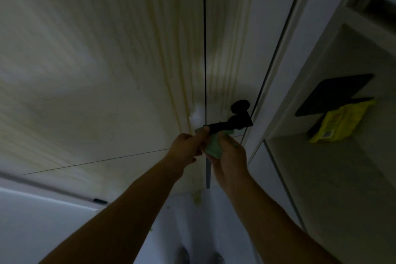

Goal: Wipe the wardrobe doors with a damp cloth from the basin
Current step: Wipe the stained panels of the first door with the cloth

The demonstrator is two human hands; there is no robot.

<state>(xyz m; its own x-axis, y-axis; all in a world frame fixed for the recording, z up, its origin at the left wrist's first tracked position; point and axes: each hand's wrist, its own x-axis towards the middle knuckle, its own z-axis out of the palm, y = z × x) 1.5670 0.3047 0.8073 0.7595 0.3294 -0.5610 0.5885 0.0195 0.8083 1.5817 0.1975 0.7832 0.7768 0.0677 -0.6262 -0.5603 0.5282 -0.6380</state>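
Two pale wardrobe doors meet at a dark vertical seam, and yellowish streaks run down both of them. A black lever handle with a round knob above it sits on the right door near the seam. Both hands hold a green cloth just under the handle. My left hand pinches the cloth's upper edge against the handle's end. My right hand grips the bunched lower part. The basin is not in view.
An open shelf unit stands to the right, holding a black flat object and a yellow packet. Small yellowish crumbs lie on the floor at the door's foot. A black marker lies at lower left.
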